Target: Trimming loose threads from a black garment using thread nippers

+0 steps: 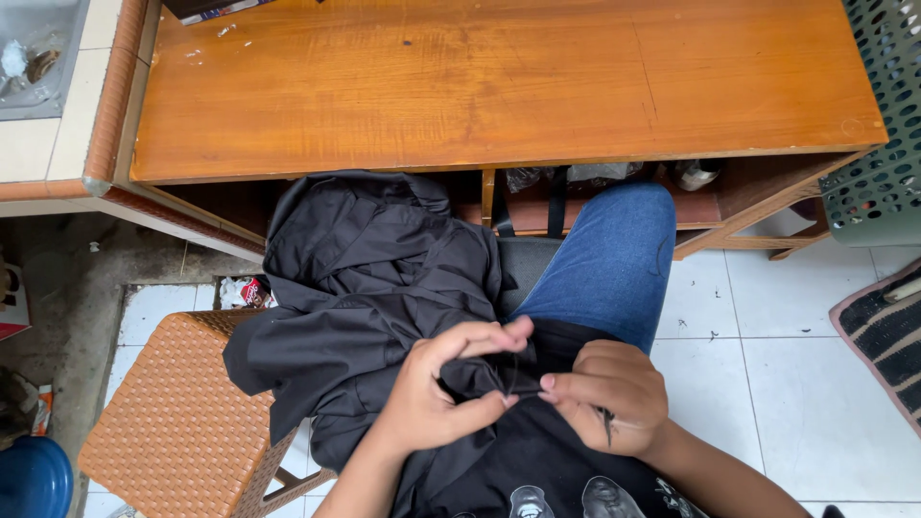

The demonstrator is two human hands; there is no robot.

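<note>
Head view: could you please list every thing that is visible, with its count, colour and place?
wooden table: one, orange-brown, across the top
dark garment: one, black, on the lap, partly over the stool
thread: one, dark, thin, between the two hands
woven stool: one, orange-brown, lower left
perforated basket: one, grey-green, right edge
striped mat: one, dark with pale stripes, right on the floor
round container: one, blue, bottom left corner
tiled floor: white tiles, right
jeans leg: one, blue, centre
left hand: one, pinching the garment
right hand: one, at the garment, fingertips meeting the left hand's
</note>
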